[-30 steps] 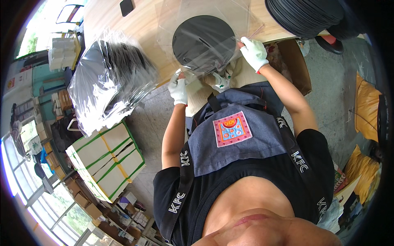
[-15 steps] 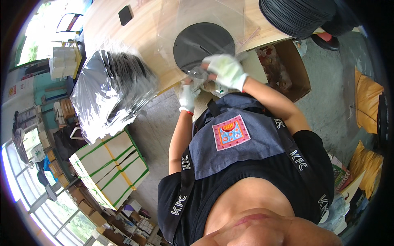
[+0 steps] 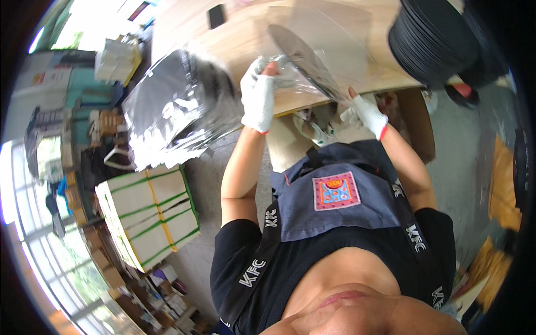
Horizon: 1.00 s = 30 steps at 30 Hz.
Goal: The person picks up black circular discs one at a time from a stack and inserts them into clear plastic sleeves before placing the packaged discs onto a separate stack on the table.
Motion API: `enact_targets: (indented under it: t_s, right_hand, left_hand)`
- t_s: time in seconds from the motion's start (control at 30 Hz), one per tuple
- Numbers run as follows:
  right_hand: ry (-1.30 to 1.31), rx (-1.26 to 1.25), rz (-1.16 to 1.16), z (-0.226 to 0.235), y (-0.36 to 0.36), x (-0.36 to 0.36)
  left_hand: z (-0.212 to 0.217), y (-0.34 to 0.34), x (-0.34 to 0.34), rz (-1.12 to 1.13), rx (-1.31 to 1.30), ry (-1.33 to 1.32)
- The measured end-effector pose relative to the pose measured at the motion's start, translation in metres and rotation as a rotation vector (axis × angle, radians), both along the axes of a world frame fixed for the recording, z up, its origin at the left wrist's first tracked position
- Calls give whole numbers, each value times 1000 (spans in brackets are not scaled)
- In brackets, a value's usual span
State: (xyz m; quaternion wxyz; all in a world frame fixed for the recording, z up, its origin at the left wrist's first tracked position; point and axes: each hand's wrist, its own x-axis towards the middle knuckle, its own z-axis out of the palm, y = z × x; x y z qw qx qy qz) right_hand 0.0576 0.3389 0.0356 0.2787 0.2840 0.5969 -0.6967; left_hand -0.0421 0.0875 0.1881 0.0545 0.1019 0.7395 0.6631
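A thin black disc (image 3: 306,60) in a clear plastic bag (image 3: 286,79) is lifted and tilted above the table's near edge. My left hand (image 3: 258,92), in a white glove with bare thumb tip, pinches the bag at the disc's left side. At the disc's lower right end, my right hand (image 3: 365,114), gloved the same way, has its thumb up against the bagged edge with the fingers curled below. More clear flat bags (image 3: 340,33) lie on the table behind the disc.
A tall stack of black discs (image 3: 432,42) stands at the table's right. Bagged black discs (image 3: 178,103) are piled at its left edge. A black phone-like slab (image 3: 216,17) lies at the back. An open cardboard box (image 3: 416,120) sits below, and a strapped white carton (image 3: 148,215) stands left.
The disc has gone from lying flat to raised and tilted in its bag. My left hand has moved up beside it; my right hand has shifted right to its lower edge.
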Motion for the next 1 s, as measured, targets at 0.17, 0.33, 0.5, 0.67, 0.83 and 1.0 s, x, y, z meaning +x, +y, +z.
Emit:
enact_targets:
  t_s: [0.17, 0.33, 0.5, 0.67, 0.83, 1.0]
  right_hand:
    - [419, -619, -126, 66, -77, -38]
    - [819, -535, 153, 140, -174, -131]
    - [695, -199, 396, 161, -246, -149]
    - [683, -204, 404, 172, -232, -139]
    - [1001, 274, 356, 145, -99, -102]
    - [953, 1499, 14, 173, 80, -70]
  left_hand:
    - [66, -73, 24, 256, 169, 275]
    - [102, -213, 19, 512, 424, 448]
    - [78, -301, 9, 840, -1474, 556]
    - [78, -237, -28, 249, -1472, 699]
    - [53, -240, -31, 212, -1354, 551]
    - [62, -233, -29, 217, -1384, 517]
